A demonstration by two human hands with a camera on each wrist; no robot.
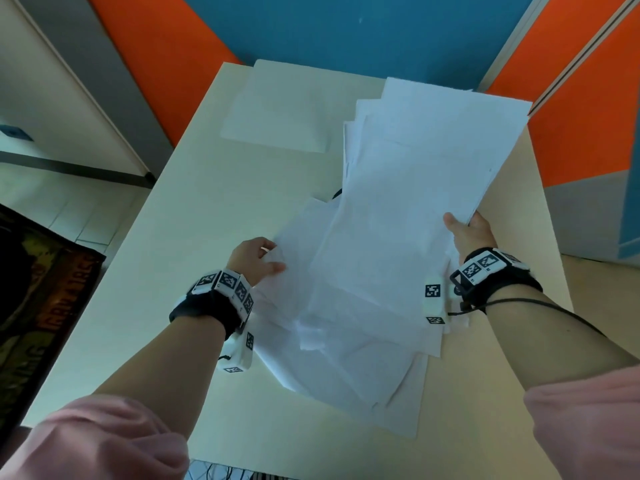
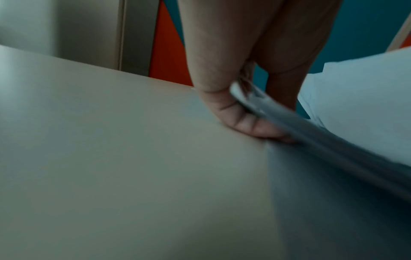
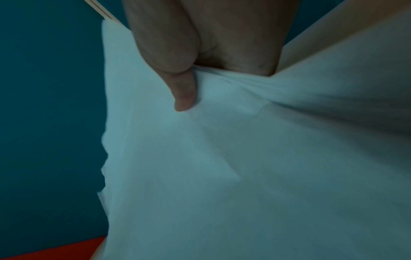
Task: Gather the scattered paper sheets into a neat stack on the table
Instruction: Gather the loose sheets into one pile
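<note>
On the desk (image 1: 194, 209), the right hand (image 1: 467, 233) pinches a fanned bundle of sheets (image 1: 426, 161) at 2 o'clock while the left hand (image 1: 254, 259) grips loose sheets (image 1: 346, 358) at centre, so gathering seems midway; next probably merging and squaring edges.

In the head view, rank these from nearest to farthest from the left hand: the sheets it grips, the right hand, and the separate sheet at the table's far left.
From the left hand:
1. Gripped sheets, touching its fingers, just to its right.
2. Right hand, across the pile, holding a sheaf of sheets.
3. Separate sheet, flat at the far left of the table.
</note>
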